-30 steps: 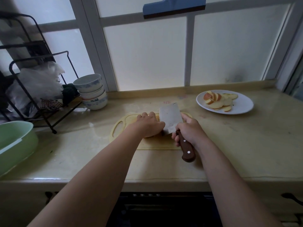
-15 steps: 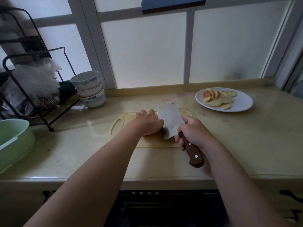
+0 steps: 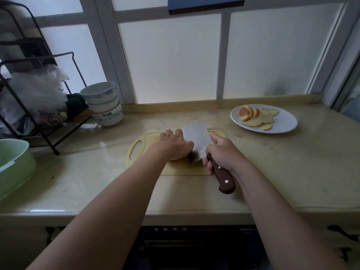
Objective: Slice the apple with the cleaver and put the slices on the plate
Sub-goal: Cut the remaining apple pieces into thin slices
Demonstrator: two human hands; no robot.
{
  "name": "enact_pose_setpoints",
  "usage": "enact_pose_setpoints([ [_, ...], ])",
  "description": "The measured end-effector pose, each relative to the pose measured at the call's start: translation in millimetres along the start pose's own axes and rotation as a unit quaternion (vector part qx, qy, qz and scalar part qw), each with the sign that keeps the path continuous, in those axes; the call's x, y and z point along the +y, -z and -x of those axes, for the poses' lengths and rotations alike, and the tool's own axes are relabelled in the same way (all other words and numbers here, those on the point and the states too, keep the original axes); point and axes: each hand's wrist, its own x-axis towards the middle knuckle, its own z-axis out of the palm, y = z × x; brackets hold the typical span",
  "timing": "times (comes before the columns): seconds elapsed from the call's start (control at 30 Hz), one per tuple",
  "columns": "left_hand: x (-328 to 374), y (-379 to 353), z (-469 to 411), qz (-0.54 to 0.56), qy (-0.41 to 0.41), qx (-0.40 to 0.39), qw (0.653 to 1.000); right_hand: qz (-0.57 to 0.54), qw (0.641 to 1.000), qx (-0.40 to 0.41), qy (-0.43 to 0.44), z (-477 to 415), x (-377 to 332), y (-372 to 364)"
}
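On the plate [image 3: 286,121] lie slices [image 3: 253,118]; right hand [image 3: 224,152] grips cleaver [image 3: 197,141], left hand [image 3: 173,144] holds apple [image 3: 190,159].

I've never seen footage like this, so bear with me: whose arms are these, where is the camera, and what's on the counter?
No machine here: a person wears one wide-angle camera on the head, looking down at their own arms. The left hand holds the apple, mostly hidden, on a yellow cutting board. The right hand grips a cleaver by its wooden handle, blade right beside the left hand. To the right, a white plate carries cut slices. Stacked bowls and a green basin sit to the left.
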Motion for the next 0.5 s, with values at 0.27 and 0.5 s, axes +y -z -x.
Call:
enact_pose_setpoints([
  [0.27,-1,-4,-4,-0.008,0.001,0.026,1.0,0.039,0.999,0.006,-0.005,-8,0,-8],
  [0.5,0,-11,-2,-0.047,-0.011,0.046,0.998,0.039,0.999,0.008,0.002,-12,2,-10],
])
